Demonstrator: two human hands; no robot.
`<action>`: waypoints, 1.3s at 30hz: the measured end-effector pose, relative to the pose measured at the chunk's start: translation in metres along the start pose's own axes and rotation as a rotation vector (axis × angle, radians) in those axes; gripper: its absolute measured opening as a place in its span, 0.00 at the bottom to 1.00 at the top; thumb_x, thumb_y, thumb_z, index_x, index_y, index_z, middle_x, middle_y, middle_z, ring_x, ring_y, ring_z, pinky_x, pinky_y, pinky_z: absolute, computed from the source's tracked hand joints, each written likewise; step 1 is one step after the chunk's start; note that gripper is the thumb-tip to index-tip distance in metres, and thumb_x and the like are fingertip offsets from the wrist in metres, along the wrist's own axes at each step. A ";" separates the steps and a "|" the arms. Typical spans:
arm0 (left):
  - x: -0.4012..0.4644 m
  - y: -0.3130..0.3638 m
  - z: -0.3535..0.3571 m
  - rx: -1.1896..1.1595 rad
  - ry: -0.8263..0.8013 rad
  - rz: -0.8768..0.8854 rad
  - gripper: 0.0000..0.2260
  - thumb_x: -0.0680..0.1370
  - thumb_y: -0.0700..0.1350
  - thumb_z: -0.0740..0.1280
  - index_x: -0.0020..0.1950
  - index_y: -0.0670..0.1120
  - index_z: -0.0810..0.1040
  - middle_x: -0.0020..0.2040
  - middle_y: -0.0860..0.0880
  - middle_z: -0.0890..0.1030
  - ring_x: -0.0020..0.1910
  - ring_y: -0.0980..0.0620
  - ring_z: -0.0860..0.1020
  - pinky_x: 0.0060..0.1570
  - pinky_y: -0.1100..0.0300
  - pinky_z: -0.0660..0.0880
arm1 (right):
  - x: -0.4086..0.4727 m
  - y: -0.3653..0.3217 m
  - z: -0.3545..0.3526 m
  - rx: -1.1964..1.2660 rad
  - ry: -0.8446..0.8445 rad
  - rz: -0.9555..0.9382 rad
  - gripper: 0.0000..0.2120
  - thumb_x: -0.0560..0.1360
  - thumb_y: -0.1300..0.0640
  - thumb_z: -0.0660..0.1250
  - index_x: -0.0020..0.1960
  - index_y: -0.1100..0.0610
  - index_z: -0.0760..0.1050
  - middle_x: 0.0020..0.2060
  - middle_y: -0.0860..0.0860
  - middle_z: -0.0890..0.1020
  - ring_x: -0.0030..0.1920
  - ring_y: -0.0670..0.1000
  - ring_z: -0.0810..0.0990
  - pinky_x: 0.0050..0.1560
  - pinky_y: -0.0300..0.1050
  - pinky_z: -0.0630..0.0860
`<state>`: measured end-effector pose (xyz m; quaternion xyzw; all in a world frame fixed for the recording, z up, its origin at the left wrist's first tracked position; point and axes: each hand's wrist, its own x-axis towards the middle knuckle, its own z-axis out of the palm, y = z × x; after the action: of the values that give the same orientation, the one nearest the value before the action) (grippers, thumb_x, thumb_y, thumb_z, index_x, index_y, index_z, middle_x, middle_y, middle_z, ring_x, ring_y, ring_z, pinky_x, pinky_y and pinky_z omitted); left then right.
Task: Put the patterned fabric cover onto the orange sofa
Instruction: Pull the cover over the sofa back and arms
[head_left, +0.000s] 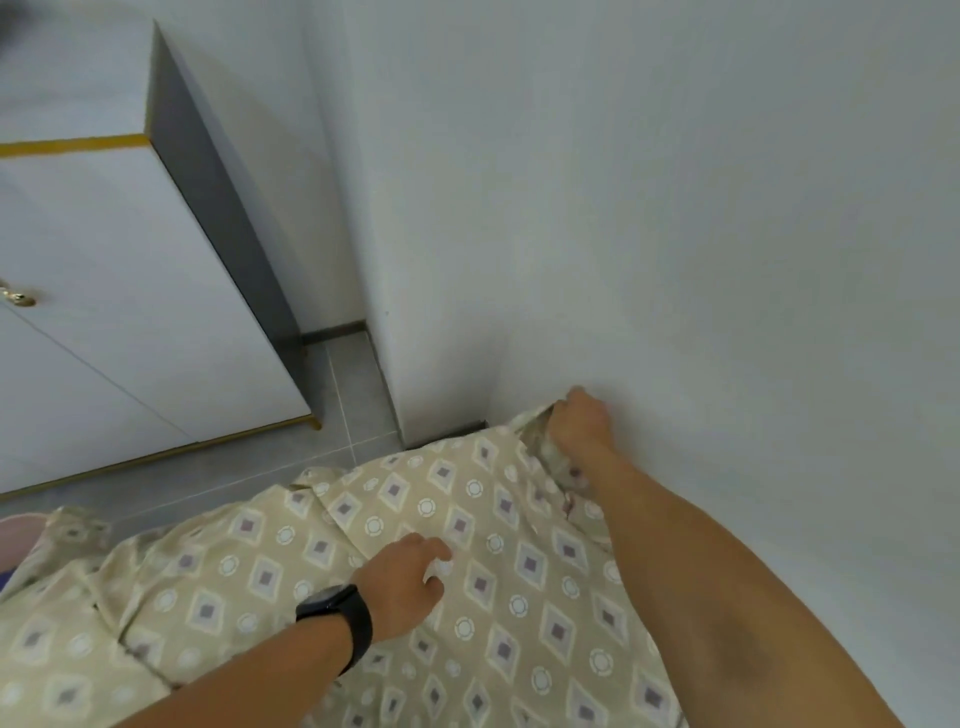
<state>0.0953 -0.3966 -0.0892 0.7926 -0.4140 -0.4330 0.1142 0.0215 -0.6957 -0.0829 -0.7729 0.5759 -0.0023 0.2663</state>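
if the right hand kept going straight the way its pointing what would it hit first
Probably the white wall. The right hand grips the cover at its far corner and points up and away, right beside the wall; depth is unclear, so it may already touch.

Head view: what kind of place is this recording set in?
Probably a room in a home: a white cabinet with gold trim, grey floor tiles, plain white walls, and a patterned fabric cover spread under both hands.

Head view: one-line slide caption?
Right hand grips the patterned cover at the wall; left hand rests on it.
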 end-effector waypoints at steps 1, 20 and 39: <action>0.001 0.000 -0.002 -0.004 0.003 -0.009 0.16 0.83 0.49 0.60 0.71 0.56 0.70 0.71 0.55 0.69 0.66 0.52 0.73 0.64 0.59 0.71 | 0.004 -0.007 -0.009 0.235 0.206 0.081 0.13 0.82 0.58 0.56 0.64 0.60 0.71 0.58 0.63 0.80 0.58 0.64 0.79 0.55 0.52 0.74; 0.018 -0.034 -0.021 0.291 -0.073 -0.173 0.31 0.81 0.48 0.61 0.82 0.59 0.51 0.83 0.53 0.45 0.82 0.48 0.47 0.76 0.50 0.60 | -0.007 0.036 0.022 -0.203 -0.071 -0.219 0.37 0.81 0.57 0.57 0.82 0.52 0.40 0.81 0.54 0.53 0.80 0.56 0.55 0.78 0.52 0.58; 0.115 -0.100 -0.048 0.332 -0.209 -0.348 0.73 0.49 0.73 0.78 0.75 0.64 0.26 0.81 0.51 0.35 0.81 0.41 0.37 0.71 0.24 0.50 | 0.062 0.050 0.078 -0.015 -0.550 0.145 0.34 0.82 0.35 0.49 0.77 0.57 0.65 0.73 0.58 0.72 0.71 0.60 0.72 0.73 0.53 0.66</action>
<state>0.2209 -0.4289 -0.1830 0.8108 -0.3460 -0.4517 -0.1369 0.0227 -0.7291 -0.1893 -0.7032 0.5359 0.2306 0.4063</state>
